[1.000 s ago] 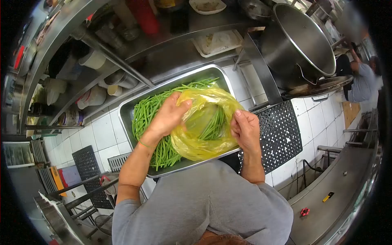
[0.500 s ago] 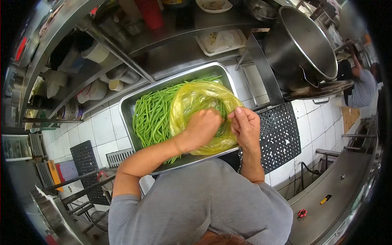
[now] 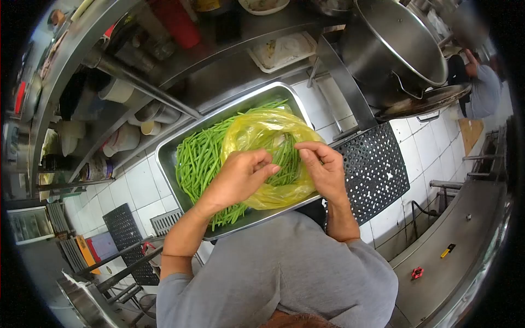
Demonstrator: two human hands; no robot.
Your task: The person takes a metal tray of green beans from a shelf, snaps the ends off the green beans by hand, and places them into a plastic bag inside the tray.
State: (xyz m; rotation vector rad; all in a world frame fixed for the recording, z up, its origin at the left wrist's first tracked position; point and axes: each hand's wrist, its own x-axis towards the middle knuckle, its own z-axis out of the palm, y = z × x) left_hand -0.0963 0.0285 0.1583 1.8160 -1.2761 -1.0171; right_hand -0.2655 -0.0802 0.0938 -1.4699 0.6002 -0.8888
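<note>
My left hand (image 3: 239,179) is over the left side of an open yellow plastic bag (image 3: 240,134), its fingers curled inward and the thumb pointing right. Whatever those fingers hold, if anything, is too small to make out. My right hand (image 3: 326,168) is raised at the bag's right edge, thumb and forefinger brought together; any small thing between them is hidden. Inside the bag lie green beans (image 3: 285,165). The bag rests in a deep metal tray (image 3: 165,172), next to a large heap of green beans (image 3: 198,158) at its left.
A large steel pot (image 3: 391,52) stands at the upper right, near a dark round pan (image 3: 426,103). Metal shelves (image 3: 224,49) with containers run along the back. Black perforated mats (image 3: 377,169) lie on the white tiles. Another person (image 3: 484,90) is at the far right.
My left hand has drawn back from the middle of the bag toward the left, and its thumb now shows. My right hand stays by the bag's right edge. The view has shifted slightly.
</note>
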